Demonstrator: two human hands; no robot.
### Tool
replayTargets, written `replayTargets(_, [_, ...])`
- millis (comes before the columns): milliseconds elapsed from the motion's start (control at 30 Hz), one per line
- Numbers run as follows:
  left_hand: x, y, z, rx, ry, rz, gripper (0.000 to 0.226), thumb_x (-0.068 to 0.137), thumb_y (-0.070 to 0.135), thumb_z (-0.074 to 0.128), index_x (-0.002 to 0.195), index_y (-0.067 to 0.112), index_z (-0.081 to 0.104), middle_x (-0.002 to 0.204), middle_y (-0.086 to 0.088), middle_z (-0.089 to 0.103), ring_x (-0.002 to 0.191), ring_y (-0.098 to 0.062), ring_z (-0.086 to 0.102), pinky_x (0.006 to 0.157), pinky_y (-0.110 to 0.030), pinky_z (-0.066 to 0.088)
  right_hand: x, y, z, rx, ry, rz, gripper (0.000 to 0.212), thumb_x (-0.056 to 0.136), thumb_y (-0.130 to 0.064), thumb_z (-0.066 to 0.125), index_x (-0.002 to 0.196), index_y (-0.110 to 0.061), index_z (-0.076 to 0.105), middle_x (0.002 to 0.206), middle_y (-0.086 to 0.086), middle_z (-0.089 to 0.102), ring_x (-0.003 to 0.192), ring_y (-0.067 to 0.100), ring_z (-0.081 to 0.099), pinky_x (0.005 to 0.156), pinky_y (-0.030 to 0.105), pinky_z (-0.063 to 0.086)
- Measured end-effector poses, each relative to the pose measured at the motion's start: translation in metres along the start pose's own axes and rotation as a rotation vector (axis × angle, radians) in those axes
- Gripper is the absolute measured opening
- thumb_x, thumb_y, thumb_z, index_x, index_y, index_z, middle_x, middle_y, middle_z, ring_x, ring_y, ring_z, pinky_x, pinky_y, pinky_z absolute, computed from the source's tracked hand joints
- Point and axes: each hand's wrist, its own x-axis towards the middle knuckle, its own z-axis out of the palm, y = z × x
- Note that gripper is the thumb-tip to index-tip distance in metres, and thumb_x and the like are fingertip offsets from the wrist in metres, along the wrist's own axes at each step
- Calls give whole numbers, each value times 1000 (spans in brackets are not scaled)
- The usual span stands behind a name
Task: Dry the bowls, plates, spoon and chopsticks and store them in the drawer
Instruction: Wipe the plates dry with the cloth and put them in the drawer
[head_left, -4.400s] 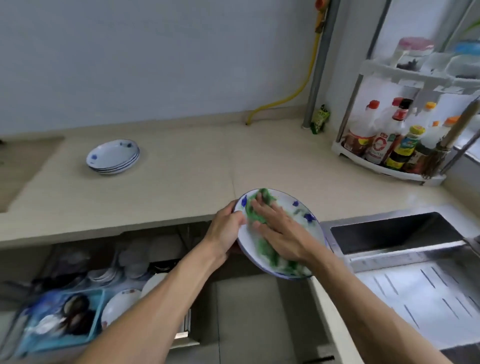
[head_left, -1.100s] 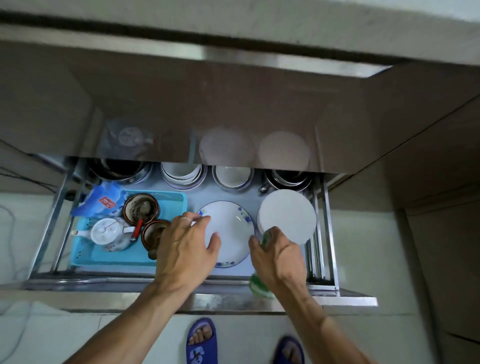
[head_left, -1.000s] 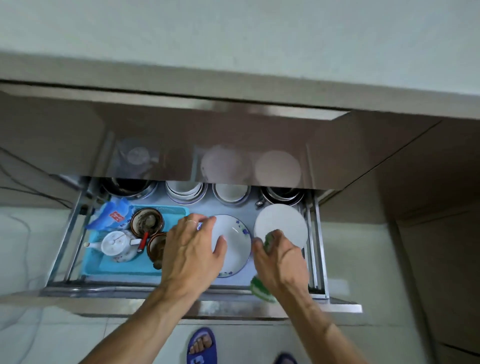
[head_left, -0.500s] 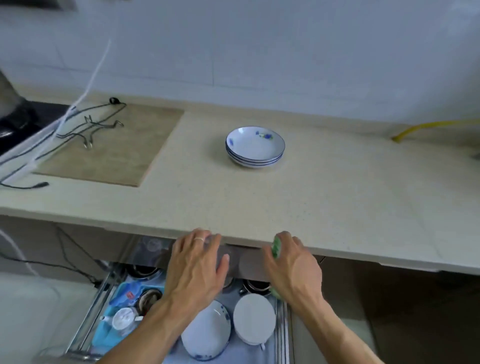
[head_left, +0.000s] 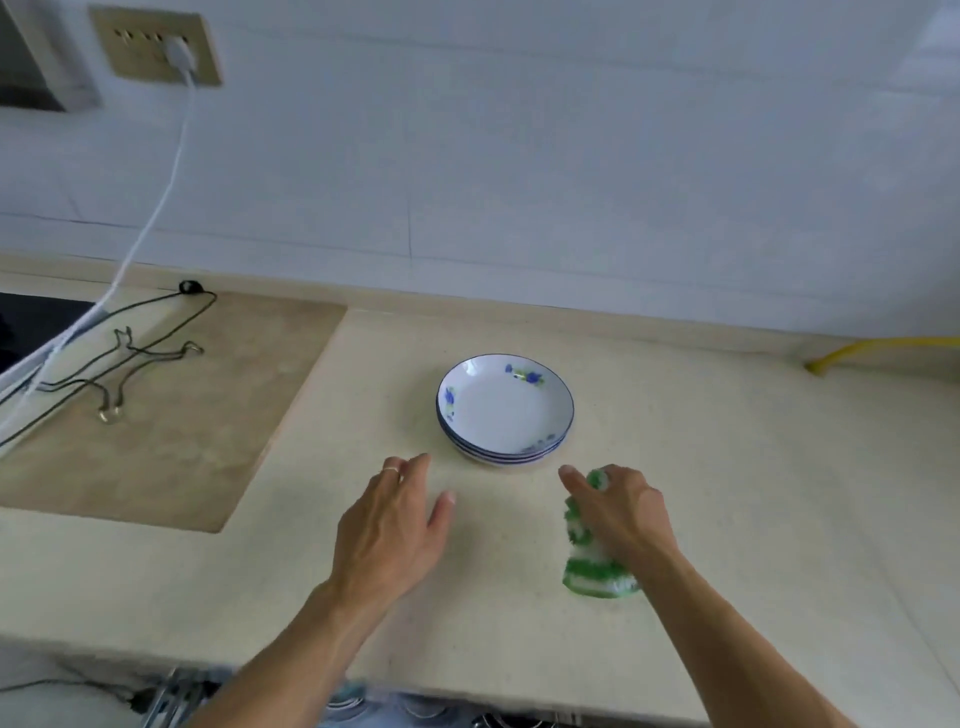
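— Both hands have risen from the drawer edge to above the countertop (head_left: 727, 467), yes?

— Yes. Stacked plates (head_left: 505, 410) sit mid-counter, just beyond them.

— Left hand (head_left: 395, 525)?

— Fingers spread, holding nothing, near the stack.

— Right hand (head_left: 621, 512)?

— Clamped on the green-and-white cloth (head_left: 592, 566), 1 finger pointing toward the plates.

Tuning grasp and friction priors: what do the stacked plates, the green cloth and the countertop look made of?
Plates: likely glazed ceramic, glossy white with blue floral print and rim line. Cloth, held by the right hand: fluffy green-and-white pile, probably microfibre. Countertop: beige speckled stone or composite, near-matte.
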Motion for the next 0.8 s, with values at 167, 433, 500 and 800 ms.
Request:
replayTargets(167, [85,0,17,-86,-81,-92,40,100,42,47,133,22,43,119,0,49,99,-25,61,70,-30,39,67,-20,12,-41,7,38,53,88,-61,57,101,-10,63,90,6,62,72,18,55,56,27,36])
replayTargets(433, [155,-10,43,-226,-233,-271,42,88,41,63,118,14,50,115,-2,52,97,-25,56,78,-34,46,115,-31,31,-155,-46,135,56,82,-60,67,107,-11,59,95,7,64,85,25,64,66,31,50])
replayTargets(500, [161,-13,50,-264,-246,-258,36,83,34,65,112,15,55,109,-2,57,93,-22,57,74,-32,47,120,-29,31,-142,-61,144,48,82,-51,72,104,-11,58,91,6,63,83,25,64,66,31,52])
replayTargets(800, [158,-7,57,-265,-279,-262,25,76,21,59,100,14,58,99,-7,62,80,-24,60,57,-26,41,112,-32,20,-290,-66,147,52,81,-56,69,109,-14,57,93,3,63,84,22,64,67,32,53])
